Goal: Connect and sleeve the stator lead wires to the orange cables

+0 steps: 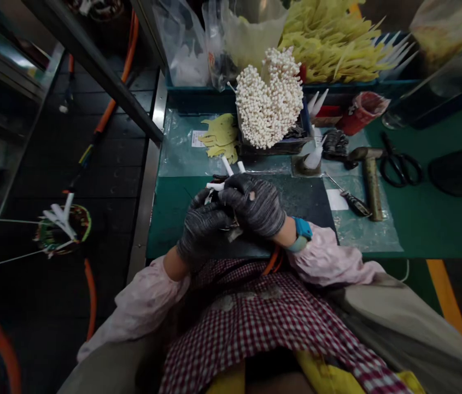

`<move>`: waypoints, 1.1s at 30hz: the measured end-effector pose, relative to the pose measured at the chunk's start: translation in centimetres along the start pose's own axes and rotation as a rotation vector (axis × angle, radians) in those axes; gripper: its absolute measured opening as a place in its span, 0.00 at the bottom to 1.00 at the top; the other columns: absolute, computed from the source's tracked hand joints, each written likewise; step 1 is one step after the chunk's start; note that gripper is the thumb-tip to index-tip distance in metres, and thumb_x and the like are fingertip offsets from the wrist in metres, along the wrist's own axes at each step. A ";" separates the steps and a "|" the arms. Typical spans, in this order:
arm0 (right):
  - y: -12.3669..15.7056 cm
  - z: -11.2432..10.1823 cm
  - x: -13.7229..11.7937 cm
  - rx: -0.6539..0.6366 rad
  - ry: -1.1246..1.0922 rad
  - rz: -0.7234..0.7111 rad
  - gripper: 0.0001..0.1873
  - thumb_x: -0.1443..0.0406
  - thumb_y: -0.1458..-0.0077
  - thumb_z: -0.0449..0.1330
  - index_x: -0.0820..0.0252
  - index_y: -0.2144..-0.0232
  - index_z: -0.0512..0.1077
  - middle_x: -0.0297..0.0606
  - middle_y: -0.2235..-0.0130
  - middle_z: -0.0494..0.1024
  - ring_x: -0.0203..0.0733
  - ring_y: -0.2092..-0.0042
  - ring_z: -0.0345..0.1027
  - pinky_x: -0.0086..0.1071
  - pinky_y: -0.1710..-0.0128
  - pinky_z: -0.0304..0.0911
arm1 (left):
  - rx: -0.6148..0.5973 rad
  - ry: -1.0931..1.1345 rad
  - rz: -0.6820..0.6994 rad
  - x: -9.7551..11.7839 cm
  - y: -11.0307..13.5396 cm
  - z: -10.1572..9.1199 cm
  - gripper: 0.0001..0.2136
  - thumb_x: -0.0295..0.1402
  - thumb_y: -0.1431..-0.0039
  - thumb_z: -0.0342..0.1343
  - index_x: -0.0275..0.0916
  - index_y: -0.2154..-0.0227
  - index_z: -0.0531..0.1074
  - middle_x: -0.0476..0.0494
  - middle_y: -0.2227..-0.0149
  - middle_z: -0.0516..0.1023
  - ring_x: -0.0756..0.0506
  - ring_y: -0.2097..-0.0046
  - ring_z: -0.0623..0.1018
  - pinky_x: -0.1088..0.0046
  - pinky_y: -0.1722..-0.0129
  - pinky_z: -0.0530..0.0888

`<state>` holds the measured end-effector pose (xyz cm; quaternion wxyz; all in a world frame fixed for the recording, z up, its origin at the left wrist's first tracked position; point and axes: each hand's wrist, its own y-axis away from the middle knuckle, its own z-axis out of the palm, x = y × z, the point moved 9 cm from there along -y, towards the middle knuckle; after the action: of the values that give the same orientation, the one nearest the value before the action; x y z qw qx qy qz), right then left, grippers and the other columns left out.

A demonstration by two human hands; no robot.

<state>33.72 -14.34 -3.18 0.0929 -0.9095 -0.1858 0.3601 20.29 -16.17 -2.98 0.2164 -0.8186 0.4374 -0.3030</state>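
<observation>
Head view, hands: the left hand (204, 232) and the right hand (253, 205) wear dark grey striped knit gloves and are held close together above a dark green mat (296, 202).

Held thing: thin white sticks (216, 186) stand out between the two hands, over the mat.

Grip: the fingers of both hands are curled and pressed together around the sticks; the exact pinching place is hidden by the gloves.

Handling: the sticks seem light and stiff, but probably fragile, so a soft hold near the middle looks best.

Around: a bundle of white beaded stems (269, 98) stands ahead, beside yellow-green leaf cutouts (221, 137). Black-handled scissors (401, 166) and a wooden-handled hammer (370, 183) lie to the right.

In the way: nothing seems to stand between the hands and the bundle.
</observation>
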 end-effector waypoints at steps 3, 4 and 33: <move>-0.5 -3.4 0.6 0.292 -0.029 0.000 0.14 0.59 0.24 0.57 0.53 0.49 0.83 0.44 0.49 0.87 0.51 0.47 0.81 0.47 0.44 0.80 | -0.081 -0.044 0.058 0.2 0.2 -0.3 0.08 0.42 0.24 0.65 0.47 0.59 0.83 0.49 0.48 0.91 0.41 0.42 0.87 0.47 0.27 0.74; 0.0 -4.4 1.3 0.379 -0.041 0.034 0.14 0.59 0.24 0.57 0.54 0.47 0.81 0.45 0.49 0.86 0.51 0.48 0.80 0.50 0.43 0.80 | -0.101 -0.087 0.080 0.3 0.3 -0.7 0.06 0.41 0.24 0.65 0.48 0.57 0.84 0.49 0.47 0.91 0.40 0.40 0.86 0.46 0.28 0.74; -6.4 -6.8 8.1 0.429 0.437 0.075 0.06 0.63 0.41 0.73 0.50 0.60 0.83 0.42 0.37 0.82 0.63 0.34 0.69 0.66 0.32 0.65 | -0.196 -0.284 0.258 -1.9 1.8 -2.6 0.11 0.43 0.34 0.75 0.48 0.60 0.79 0.53 0.53 0.91 0.38 0.28 0.78 0.56 0.25 0.66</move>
<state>42.14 -5.42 -1.33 0.3071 -0.9313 -0.0472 0.1900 16.64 -15.73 -2.75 0.2325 -0.8073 0.5310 -0.1104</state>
